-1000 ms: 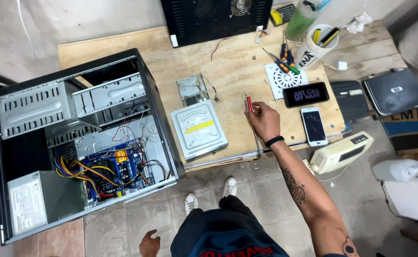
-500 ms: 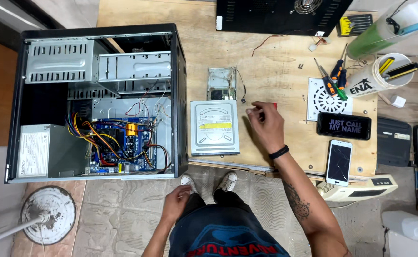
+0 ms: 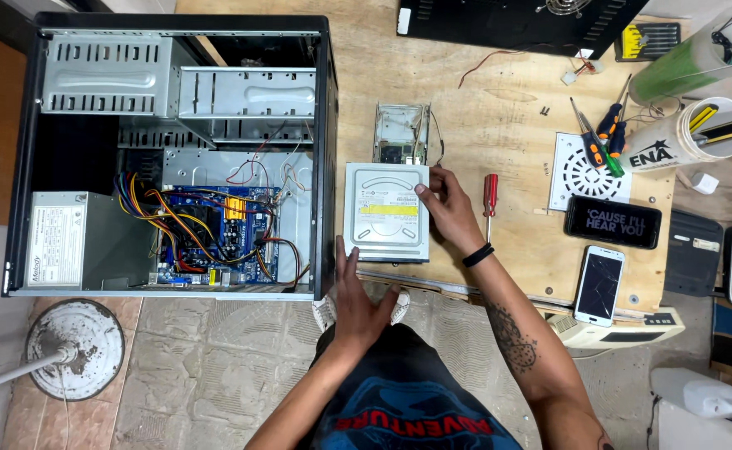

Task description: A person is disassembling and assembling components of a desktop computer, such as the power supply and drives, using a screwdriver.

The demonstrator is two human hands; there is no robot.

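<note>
A grey optical disc drive (image 3: 385, 210) with a yellow label lies flat on the wooden board (image 3: 508, 125). My right hand (image 3: 447, 207) rests on its right edge, fingers on the top cover. My left hand (image 3: 355, 302) reaches up from below with fingers apart, its fingertips at the drive's lower left corner. A red-handled screwdriver (image 3: 489, 197) lies on the board just right of my right hand. The open black computer case (image 3: 174, 158) lies on its side to the left, showing a blue motherboard (image 3: 216, 237) and coloured cables.
A small metal bracket part (image 3: 400, 133) sits behind the drive. To the right lie a white fan grille (image 3: 583, 171), screwdrivers (image 3: 599, 137), a white cup (image 3: 683, 137) with tools, two phones (image 3: 612, 223) (image 3: 598, 285) and a black case panel (image 3: 516, 18). A fan base (image 3: 74, 348) stands on the floor.
My right hand has put the red screwdriver down on the board and moved onto the disc drive. My left hand has risen from my lap toward the drive's lower left corner.
</note>
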